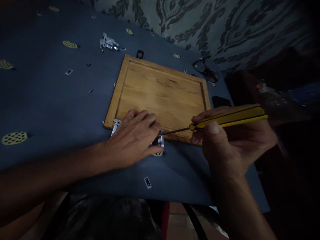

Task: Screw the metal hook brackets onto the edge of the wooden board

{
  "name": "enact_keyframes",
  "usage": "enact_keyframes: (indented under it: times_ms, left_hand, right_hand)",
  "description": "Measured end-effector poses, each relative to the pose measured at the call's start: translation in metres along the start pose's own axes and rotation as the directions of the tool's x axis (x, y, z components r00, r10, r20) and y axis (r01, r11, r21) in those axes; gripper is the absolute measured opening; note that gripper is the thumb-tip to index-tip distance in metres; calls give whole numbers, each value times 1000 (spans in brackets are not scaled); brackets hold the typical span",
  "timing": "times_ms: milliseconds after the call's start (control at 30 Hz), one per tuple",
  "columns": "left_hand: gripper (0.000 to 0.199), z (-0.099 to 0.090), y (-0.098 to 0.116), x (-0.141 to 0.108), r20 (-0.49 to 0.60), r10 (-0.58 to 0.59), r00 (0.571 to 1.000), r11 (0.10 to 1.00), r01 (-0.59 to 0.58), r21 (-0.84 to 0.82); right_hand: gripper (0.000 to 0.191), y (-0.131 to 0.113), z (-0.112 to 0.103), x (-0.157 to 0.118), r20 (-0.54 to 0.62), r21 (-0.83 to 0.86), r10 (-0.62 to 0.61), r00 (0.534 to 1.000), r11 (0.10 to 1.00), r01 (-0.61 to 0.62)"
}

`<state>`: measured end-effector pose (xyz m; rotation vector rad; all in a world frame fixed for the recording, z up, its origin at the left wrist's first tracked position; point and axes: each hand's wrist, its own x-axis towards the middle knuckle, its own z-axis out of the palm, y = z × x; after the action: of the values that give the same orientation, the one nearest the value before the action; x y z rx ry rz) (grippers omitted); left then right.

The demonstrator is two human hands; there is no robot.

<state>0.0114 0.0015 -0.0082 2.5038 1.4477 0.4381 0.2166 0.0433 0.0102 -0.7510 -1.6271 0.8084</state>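
Note:
A framed wooden panel point(155, 88), like a small cabinet door, lies on the cloth-covered table. My left hand point(136, 136) rests over its near edge, fingers curled on the wood and thumb on the near side. Under that hand is a metal cabinet hinge point(161, 141), mostly hidden, held against the panel. Another metal piece, perhaps a hinge point(116, 126), shows at the panel's near left corner beside the hand. My right hand point(225, 140) is closed around the yellow handle of a screwdriver point(228, 120). The screwdriver points left, its tip at the hinge by my left fingers.
A loose metal hinge point(109, 42) lies at the back left. Small screws point(90, 91) are scattered on the blue tablecloth point(50, 110). Eyeglasses point(206, 70) and a dark flat object point(221, 101) lie to the right. A patterned wall or curtain point(195, 26) borders the back.

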Motion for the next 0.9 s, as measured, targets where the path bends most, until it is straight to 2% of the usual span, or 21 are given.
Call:
enact_keyframes:
  times_ms: [133,300,400,500,600,833,900]
  left_hand:
    - [38,-2,1,1,23,-3,1000,1000,3,-10]
    - [37,-3,0,1,17,-20,1000,1000,20,-16]
    - [36,-4,1,1,33,-26,999,999,27,-17]
    - [37,-4,1,1,45,-26,999,1000,27,-13]
    - [37,-3,0,1,20,-22,1000,1000,22,-10]
    - [36,-3,1,1,14,-14,1000,1000,14,-9]
    - [36,-3,1,2,8,-10,1000,1000,10,-3]
  right_hand:
    - [6,-2,-1,0,25,32,50,998,998,-51]
    - [23,-4,-9,0,118,51,93,989,994,-99]
    - [20,-4,-13,2,174,29,86,981,995,-93]
    - [9,-3,-12,5,176,49,35,984,998,-45]
    - [8,-5,-8,7,182,93,6,983,995,-24]
    - [26,-9,-11,2,202,90,131,970,984,-152]
    - [21,-8,-12,2,209,69,124,970,988,-141]
